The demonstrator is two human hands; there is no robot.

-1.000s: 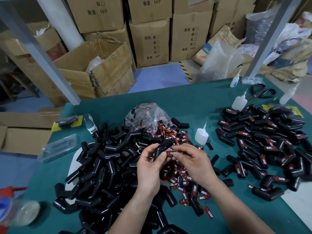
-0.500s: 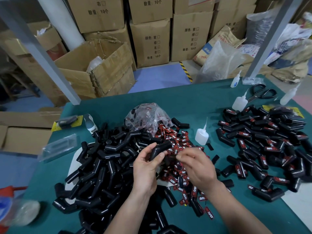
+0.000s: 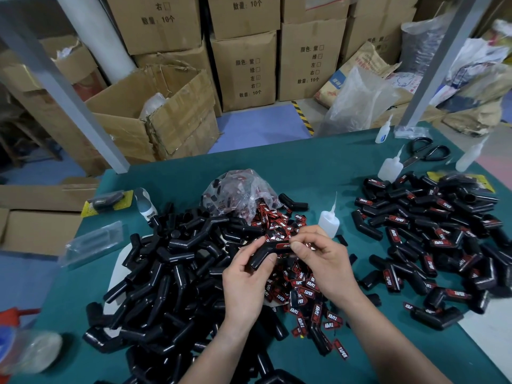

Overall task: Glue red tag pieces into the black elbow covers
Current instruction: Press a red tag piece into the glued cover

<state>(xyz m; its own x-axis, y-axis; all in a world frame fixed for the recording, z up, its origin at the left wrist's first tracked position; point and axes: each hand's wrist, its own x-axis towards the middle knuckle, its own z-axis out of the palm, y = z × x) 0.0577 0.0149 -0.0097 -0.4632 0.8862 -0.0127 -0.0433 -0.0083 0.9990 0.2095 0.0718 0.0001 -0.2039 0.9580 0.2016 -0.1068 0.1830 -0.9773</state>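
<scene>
Landmark: glue bottle (image 3: 329, 223), upright on the green table (image 3: 318, 167), nozzle up

- Left hand (image 3: 246, 278): near side of the bottle and to its left. Fingers and thumb are curled round a black elbow cover (image 3: 263, 253), held above the heap.
- Right hand (image 3: 321, 261): directly in front of the bottle. Thumb and fingertips pinch a red tag (image 3: 284, 246) lying along the cover's right arm. The fingers hide the tag's far end, so I cannot tell if it sits flat.
- Loose tags (image 3: 304, 289): heaped in front of the bottle, under both hands and partly hidden by them. Some read TAPER.
- Clear bag (image 3: 238, 192): left of the bottle and farther back. Its contents are only a red and black blur through the plastic.
- Bare covers (image 3: 171, 267): big pile left of the bottle, cut off at the bottom edge.
- Tagged covers (image 3: 432, 234): pile right of the bottle, running off the right edge.
- Scissors (image 3: 428, 152): well behind the bottle to the right, blades hard to make out.
- Bottom corner far left of the bottle: a blurred object I cannot identify
</scene>
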